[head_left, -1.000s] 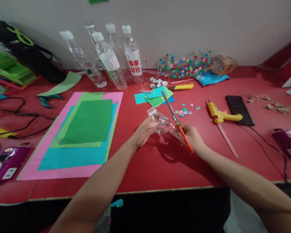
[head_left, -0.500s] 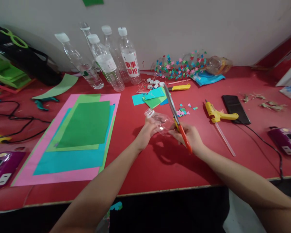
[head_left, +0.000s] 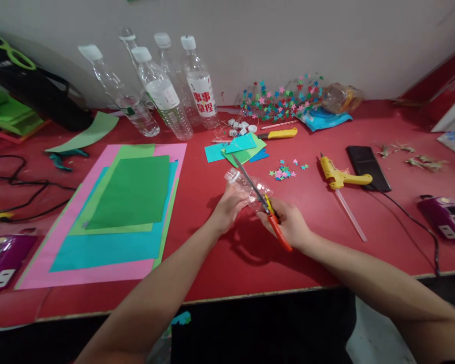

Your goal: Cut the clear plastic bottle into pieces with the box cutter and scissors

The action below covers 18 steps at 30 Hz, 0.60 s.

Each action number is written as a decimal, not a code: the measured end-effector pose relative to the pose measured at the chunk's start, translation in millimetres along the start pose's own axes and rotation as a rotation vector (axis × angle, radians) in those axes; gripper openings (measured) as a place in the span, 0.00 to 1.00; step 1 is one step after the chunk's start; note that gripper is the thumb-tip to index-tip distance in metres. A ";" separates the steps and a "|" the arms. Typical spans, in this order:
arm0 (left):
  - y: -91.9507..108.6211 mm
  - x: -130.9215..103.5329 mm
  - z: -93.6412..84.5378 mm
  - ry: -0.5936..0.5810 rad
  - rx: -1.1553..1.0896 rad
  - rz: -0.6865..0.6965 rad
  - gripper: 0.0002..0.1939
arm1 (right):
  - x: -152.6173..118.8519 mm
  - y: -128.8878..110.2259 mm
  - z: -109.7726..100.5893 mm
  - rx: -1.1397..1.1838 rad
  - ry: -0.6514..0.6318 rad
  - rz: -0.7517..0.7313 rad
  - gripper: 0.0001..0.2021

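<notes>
My left hand [head_left: 228, 206] is closed around the neck end of a clear plastic bottle piece [head_left: 253, 188], its open mouth pointing up and left. In my right hand [head_left: 290, 222] is a pair of scissors [head_left: 275, 225] with orange and yellow handles. The long blades lie across the bottle piece in view and point up-left, over its shoulder. I cannot tell whether they touch the plastic. Small star sequins [head_left: 284, 173] lie just beyond the right hand.
Several clear bottles [head_left: 201, 96] stand at the back left. Stacked coloured paper [head_left: 132, 192] covers the left. A yellow utility knife [head_left: 282, 133] lies behind the stars. To the right are a yellow glue gun [head_left: 337, 174], a phone [head_left: 367, 167] and a purple power socket [head_left: 442, 215].
The scissors have swung left, so their blades now cross over the bottle piece instead of pointing up beside it. My left hand still holds the bottle piece in nearly the same spot.
</notes>
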<state>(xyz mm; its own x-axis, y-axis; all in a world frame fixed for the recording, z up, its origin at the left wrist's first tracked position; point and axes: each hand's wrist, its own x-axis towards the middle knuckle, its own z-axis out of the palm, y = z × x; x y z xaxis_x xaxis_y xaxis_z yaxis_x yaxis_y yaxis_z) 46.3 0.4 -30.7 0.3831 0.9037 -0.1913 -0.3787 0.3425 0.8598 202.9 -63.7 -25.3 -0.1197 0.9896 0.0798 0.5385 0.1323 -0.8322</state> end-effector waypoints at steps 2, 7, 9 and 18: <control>-1.5 1.2 -0.2 0.018 -0.004 0.000 0.22 | 0.0 1.0 1.8 -0.019 -0.018 -0.032 0.13; -10.5 6.9 -2.3 -0.020 0.037 0.079 0.27 | 1.2 0.0 4.9 -0.037 -0.015 -0.055 0.12; -13.3 8.7 -3.4 -0.038 0.061 0.117 0.25 | 1.5 -1.8 5.2 -0.041 -0.021 -0.049 0.12; 16.8 15.1 -17.7 0.153 0.004 0.173 0.13 | 3.8 -8.6 -25.3 0.072 -0.139 0.013 0.23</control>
<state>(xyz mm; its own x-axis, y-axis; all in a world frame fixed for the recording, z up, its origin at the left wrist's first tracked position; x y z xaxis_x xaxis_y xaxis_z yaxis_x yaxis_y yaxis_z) 30.8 24.3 -27.5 0.1800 0.9775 -0.1099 -0.4247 0.1780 0.8876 218.9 -59.6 -4.0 -0.2299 0.9732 -0.0039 0.4799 0.1099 -0.8704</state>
